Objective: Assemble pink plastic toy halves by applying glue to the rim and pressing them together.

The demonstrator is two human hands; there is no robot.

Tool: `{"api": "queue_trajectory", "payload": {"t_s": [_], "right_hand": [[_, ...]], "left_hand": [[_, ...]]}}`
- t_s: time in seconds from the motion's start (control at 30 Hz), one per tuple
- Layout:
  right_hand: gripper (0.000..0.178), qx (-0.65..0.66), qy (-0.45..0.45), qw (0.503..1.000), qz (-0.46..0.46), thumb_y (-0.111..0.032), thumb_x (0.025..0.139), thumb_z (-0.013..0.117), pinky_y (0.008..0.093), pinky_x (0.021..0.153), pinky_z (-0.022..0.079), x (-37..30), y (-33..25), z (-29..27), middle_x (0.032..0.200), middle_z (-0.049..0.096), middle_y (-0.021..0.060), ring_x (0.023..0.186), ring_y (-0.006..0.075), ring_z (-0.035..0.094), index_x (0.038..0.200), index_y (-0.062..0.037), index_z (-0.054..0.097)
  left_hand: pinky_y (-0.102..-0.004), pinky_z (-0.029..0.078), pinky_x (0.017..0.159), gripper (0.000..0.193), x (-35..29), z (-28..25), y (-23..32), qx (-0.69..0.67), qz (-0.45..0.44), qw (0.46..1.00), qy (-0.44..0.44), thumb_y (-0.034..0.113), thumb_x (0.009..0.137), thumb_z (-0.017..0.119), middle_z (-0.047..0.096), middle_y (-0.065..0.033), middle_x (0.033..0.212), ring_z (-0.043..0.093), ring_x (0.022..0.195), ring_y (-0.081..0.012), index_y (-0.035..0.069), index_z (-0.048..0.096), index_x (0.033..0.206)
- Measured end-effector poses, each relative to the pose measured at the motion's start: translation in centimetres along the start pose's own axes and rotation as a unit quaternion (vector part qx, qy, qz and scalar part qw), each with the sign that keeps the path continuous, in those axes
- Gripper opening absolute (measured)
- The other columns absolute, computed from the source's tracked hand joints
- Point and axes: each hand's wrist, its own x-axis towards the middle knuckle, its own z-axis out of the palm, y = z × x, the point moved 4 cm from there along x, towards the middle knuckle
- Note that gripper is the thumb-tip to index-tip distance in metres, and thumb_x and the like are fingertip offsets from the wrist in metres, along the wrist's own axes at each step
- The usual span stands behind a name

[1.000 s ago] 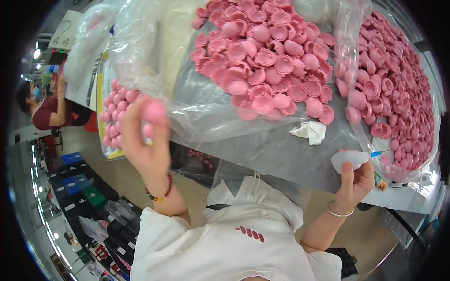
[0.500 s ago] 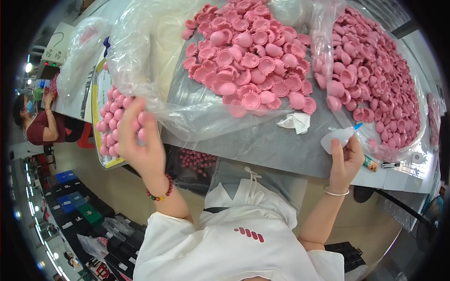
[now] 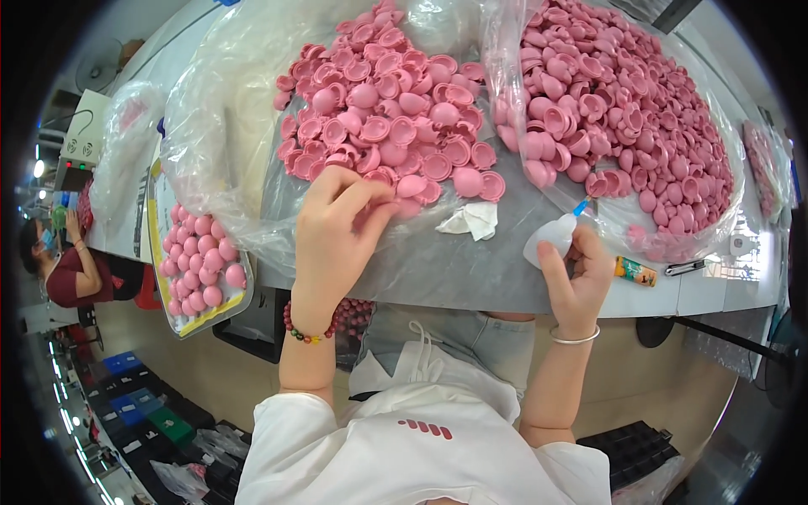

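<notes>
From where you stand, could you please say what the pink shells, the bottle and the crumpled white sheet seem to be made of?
Pink shells: probably plastic, smooth and slightly glossy, with soft highlights and moulded rims. Bottle: likely plastic, its smooth wall milky white. White sheet: matt, creased; paper or cloth, can't tell.

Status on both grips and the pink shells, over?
Left grip at near edge of pink shells, hold unclear. Right grip holding white squeeze bottle. Crumpled white tissue lies between them.
</notes>
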Motion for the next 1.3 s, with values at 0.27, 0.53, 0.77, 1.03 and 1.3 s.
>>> {"api": "queue_trajectory", "payload": {"t_s": [0.27,0.53,0.77,1.03,1.3], "right_hand": [[0.018,-0.012,-0.07,0.997,-0.012,-0.008,0.072,0.06,0.0176,0.057,0.038,-1.0,0.4,-0.2,0.071,0.055,0.0027,0.063,0.0057,0.047,0.082,0.0047,0.053],[0.019,0.086,-0.003,0.996,-0.003,-0.01,0.064,0.064,0.0219,0.053,0.039,-1.2,-0.2,-0.2,0.064,0.052,0.0058,0.058,0.014,0.051,0.074,0.0012,0.053],[0.042,0.235,0.009,0.971,0.03,-0.036,0.076,0.056,0.0277,0.057,0.043,-2.2,-2.4,-0.2,0.075,0.057,0.0167,0.068,0.022,0.057,0.09,0.0026,0.045],[0.035,0.384,-0.107,0.917,-0.011,-0.015,0.075,0.058,0.0294,0.06,0.048,-3.5,-3.6,1.6,0.088,0.058,0.0219,0.071,0.0232,0.059,0.095,0.0106,0.047],[0.05,0.323,0.058,0.939,0.106,-0.041,0.072,0.062,0.0224,0.045,0.029,-3.8,-2.2,0.1,0.066,0.045,0.0043,0.052,0.0117,0.04,0.094,0.0016,0.048]], "left_hand": [[-0.0293,0.041,0.061,0.017,-0.3,-0.3,-0.8,-0.008,-0.029,0.999,0.018,0.006,0.062,0.068,0.05,-0.0057,0.079,0.049,0.068,-0.0197,0.003,0.061,0.078],[-0.0261,0.042,0.061,0.019,-1.0,-0.5,-1.4,-0.008,-0.026,0.996,0.089,0.002,0.066,0.064,0.054,-0.0099,0.09,0.052,0.072,-0.0171,0.002,0.06,0.085],[-0.022,0.047,0.052,0.016,-2.8,0.7,2.4,-0.571,-0.142,0.808,0.021,-0.011,0.071,0.045,0.059,-0.0212,0.086,0.058,0.062,-0.0138,-0.004,0.051,0.083],[-0.0235,0.048,0.063,0.043,-4.8,5.8,6.4,-0.679,-0.255,0.665,-0.178,0.015,0.078,0.061,0.054,-0.0219,0.104,0.057,0.077,-0.0141,-0.008,0.046,0.111],[-0.0272,0.05,0.068,0.049,-5.7,6.1,6.1,-0.72,-0.244,0.63,-0.161,0.008,0.073,0.064,0.047,-0.0252,0.112,0.059,0.081,-0.0173,-0.004,0.039,0.113]]}}
